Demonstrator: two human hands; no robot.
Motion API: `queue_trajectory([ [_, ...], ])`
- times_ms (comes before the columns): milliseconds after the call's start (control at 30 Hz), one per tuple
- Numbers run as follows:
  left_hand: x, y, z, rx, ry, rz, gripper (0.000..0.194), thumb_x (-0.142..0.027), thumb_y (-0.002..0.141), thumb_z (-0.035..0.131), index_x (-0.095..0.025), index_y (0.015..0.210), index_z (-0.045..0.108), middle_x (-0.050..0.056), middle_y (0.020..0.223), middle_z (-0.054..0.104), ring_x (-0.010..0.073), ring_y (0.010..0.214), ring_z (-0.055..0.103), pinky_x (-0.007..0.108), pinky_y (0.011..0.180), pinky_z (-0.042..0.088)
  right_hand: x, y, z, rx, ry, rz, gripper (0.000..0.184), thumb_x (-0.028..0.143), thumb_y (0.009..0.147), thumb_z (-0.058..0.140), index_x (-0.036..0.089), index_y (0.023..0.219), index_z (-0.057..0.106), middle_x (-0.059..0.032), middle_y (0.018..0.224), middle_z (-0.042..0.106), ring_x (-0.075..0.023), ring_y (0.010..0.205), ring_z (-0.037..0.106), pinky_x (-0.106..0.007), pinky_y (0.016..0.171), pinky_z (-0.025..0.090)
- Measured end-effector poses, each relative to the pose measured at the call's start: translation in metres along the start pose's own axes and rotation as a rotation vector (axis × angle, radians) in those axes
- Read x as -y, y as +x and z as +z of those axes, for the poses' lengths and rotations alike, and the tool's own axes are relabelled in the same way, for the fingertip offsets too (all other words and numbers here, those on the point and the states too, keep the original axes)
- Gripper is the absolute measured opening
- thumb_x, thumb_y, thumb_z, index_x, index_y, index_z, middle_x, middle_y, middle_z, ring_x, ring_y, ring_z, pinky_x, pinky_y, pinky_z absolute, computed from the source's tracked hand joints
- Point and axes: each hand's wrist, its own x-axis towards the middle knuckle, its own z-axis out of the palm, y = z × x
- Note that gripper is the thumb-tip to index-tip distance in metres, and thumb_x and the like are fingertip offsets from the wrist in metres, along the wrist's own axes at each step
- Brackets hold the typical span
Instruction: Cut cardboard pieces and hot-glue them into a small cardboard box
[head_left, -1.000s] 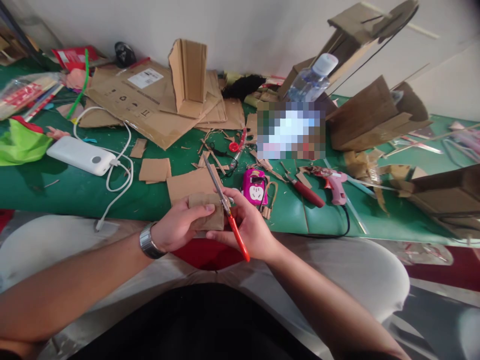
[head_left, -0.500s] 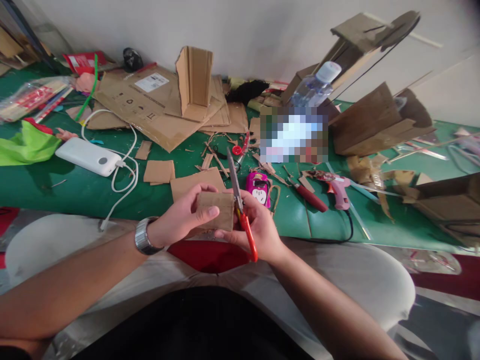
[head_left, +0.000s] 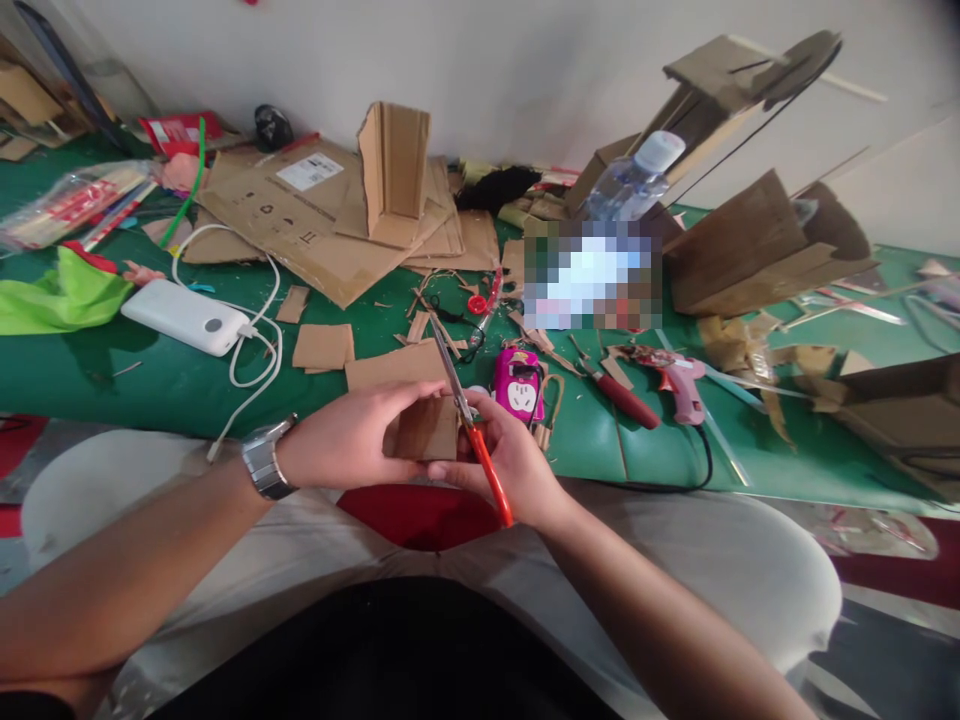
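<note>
A small piece of brown cardboard point(head_left: 425, 430) is held over the table's front edge, its face now creased or folded with a darker left part. My left hand point(head_left: 349, 430) grips it from the left, thumb below and fingers along the top. My right hand point(head_left: 514, 460) holds orange-handled scissors point(head_left: 486, 462), their blades pointing up and away, apparently closed. The thumb of that hand touches the cardboard's lower right corner. Just beyond lies a flat cardboard sheet point(head_left: 390, 365), and a pink power socket point(head_left: 519, 383) sits right of the blades.
On the green table point(head_left: 592, 450) lie a white power bank point(head_left: 184, 318) with a cable, a red-handled tool point(head_left: 628, 400), a pink glue gun point(head_left: 681, 388) and cardboard scraps. Large cardboard sheets point(head_left: 300, 230) and a water bottle point(head_left: 634, 180) stand farther back. Cardboard structures point(head_left: 757, 245) occupy the right side.
My left hand has shifted its hold, with the thumb moving off the cardboard's face to its lower edge. The cardboard has turned, and the scissors lean more to the left.
</note>
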Motion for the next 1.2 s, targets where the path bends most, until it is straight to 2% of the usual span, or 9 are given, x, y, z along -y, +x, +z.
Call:
queue_trajectory([
  [100,0.011,0.003,-0.022,-0.056,0.134,-0.021,0.08,-0.04,0.085,0.091,-0.027,0.159,0.065,0.014,0.162,0.069,0.0412,0.146,0.067,0.05,0.124,0.052,0.005,-0.002,-0.002,-0.008,0.012,-0.009,0.096,0.042,0.077,0.105,0.022,0.155,0.052,0.0116,0.066,0.06,-0.0114,0.051,0.053,-0.024,0.049,0.043],
  [200,0.032,0.003,-0.062,-0.207,0.303,-0.039,0.072,-0.039,0.08,0.093,-0.025,0.147,0.071,0.016,0.151,0.073,0.0441,0.144,0.065,0.055,0.127,0.048,0.011,-0.004,-0.004,-0.062,-0.004,-0.018,0.086,0.048,0.086,0.098,0.021,0.154,0.053,0.0129,0.065,0.054,-0.0087,0.046,0.045,-0.022,0.043,0.036],
  [267,0.048,0.001,-0.088,-0.252,0.445,-0.08,0.068,-0.041,0.081,0.089,-0.023,0.144,0.071,0.017,0.149,0.072,0.0463,0.143,0.063,0.059,0.128,0.046,0.014,-0.005,-0.005,-0.079,-0.02,-0.013,0.083,0.048,0.087,0.096,0.02,0.153,0.055,0.0142,0.063,0.05,-0.0084,0.044,0.045,-0.022,0.041,0.034],
  [333,0.062,0.0,-0.108,-0.141,0.571,-0.156,0.065,-0.047,0.085,0.082,-0.022,0.144,0.067,0.017,0.146,0.072,0.0453,0.141,0.065,0.059,0.125,0.049,0.015,-0.005,-0.006,-0.076,-0.029,0.002,0.08,0.047,0.088,0.095,0.021,0.152,0.055,0.0147,0.06,0.048,-0.0085,0.043,0.045,-0.021,0.04,0.034],
  [400,0.071,-0.001,-0.118,-0.063,0.634,-0.198,0.067,-0.054,0.085,0.081,-0.023,0.143,0.065,0.017,0.142,0.073,0.0448,0.138,0.067,0.059,0.122,0.052,0.015,-0.004,-0.006,-0.063,-0.033,0.01,0.076,0.046,0.089,0.095,0.021,0.15,0.056,0.0144,0.059,0.05,-0.0084,0.043,0.045,-0.021,0.039,0.034],
  [633,0.079,0.002,-0.113,0.024,0.68,-0.241,0.074,-0.053,0.082,0.079,-0.021,0.147,0.065,0.018,0.15,0.071,0.0427,0.142,0.067,0.054,0.122,0.054,0.013,-0.003,-0.006,-0.055,-0.019,-0.003,0.071,0.043,0.089,0.094,0.022,0.147,0.057,0.0137,0.059,0.052,-0.0081,0.043,0.044,-0.02,0.039,0.034],
  [833,0.08,0.001,-0.117,0.006,0.72,-0.296,0.077,-0.056,0.083,0.078,-0.02,0.149,0.064,0.019,0.15,0.072,0.0435,0.137,0.071,0.054,0.116,0.057,0.014,-0.003,-0.007,-0.066,-0.001,0.012,0.069,0.042,0.088,0.095,0.024,0.143,0.059,0.0139,0.058,0.053,-0.0083,0.041,0.045,-0.02,0.038,0.035],
  [1000,0.074,-0.002,-0.124,-0.016,0.742,-0.294,0.072,-0.052,0.084,0.076,-0.02,0.148,0.063,0.018,0.15,0.072,0.042,0.138,0.07,0.054,0.117,0.056,0.014,-0.003,-0.006,-0.06,-0.017,-0.013,0.067,0.04,0.088,0.096,0.023,0.142,0.061,0.0136,0.057,0.054,-0.0082,0.041,0.045,-0.019,0.037,0.034],
  [1200,0.067,-0.001,-0.12,-0.053,0.712,-0.334,0.073,-0.058,0.089,0.074,-0.02,0.151,0.062,0.015,0.152,0.073,0.0409,0.135,0.071,0.051,0.114,0.057,0.014,-0.003,-0.006,-0.071,-0.035,-0.019,0.07,0.042,0.088,0.095,0.02,0.145,0.06,0.0136,0.059,0.055,-0.0078,0.041,0.046,-0.02,0.038,0.035],
])
